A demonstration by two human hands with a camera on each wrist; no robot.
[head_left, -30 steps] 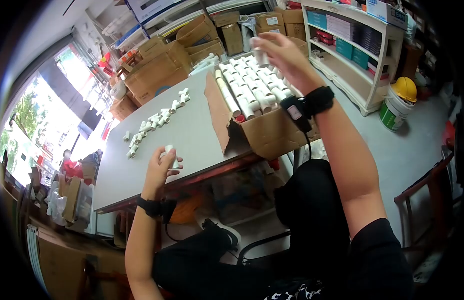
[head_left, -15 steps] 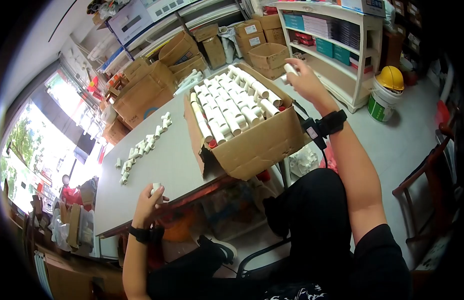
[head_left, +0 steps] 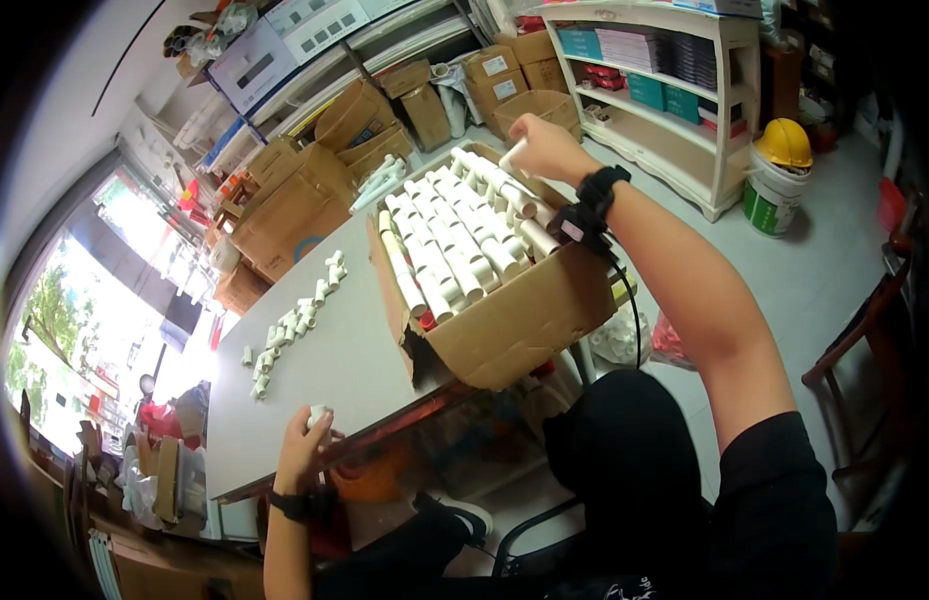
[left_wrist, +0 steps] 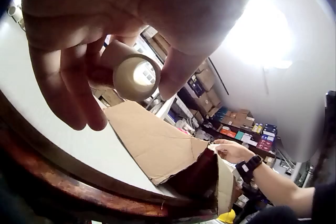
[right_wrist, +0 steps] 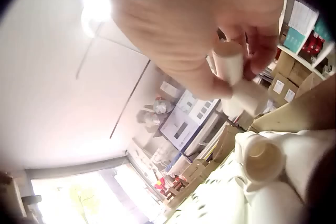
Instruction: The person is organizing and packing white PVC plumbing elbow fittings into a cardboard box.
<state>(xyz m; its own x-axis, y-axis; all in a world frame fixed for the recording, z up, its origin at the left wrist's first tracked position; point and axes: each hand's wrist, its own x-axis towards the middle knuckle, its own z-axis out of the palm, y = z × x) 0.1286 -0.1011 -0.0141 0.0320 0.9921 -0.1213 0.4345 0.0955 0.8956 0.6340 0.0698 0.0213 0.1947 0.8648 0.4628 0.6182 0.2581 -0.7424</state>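
My left hand is over the near edge of the table, pinching a white plastic pipe fitting between thumb and fingers; its round open end faces the left wrist camera. At the far right side of the cardboard box, my right hand grips a white pipe tee, held just above the fittings inside. Rows of white pipe fittings fill the box, stacked higher along the right side. In the right wrist view, the open end of a boxed fitting shows close below the hand.
A loose line of white tees lies on the grey table, left of the box. Beyond the box stand cardboard cartons and a white shelf. A bucket with a yellow helmet stands on the floor at right.
My right hand, holding a tee, moved out beyond the box's right side, then came back left over its far right part. My left hand keeps its fitting near the table edge. The head view shifted.
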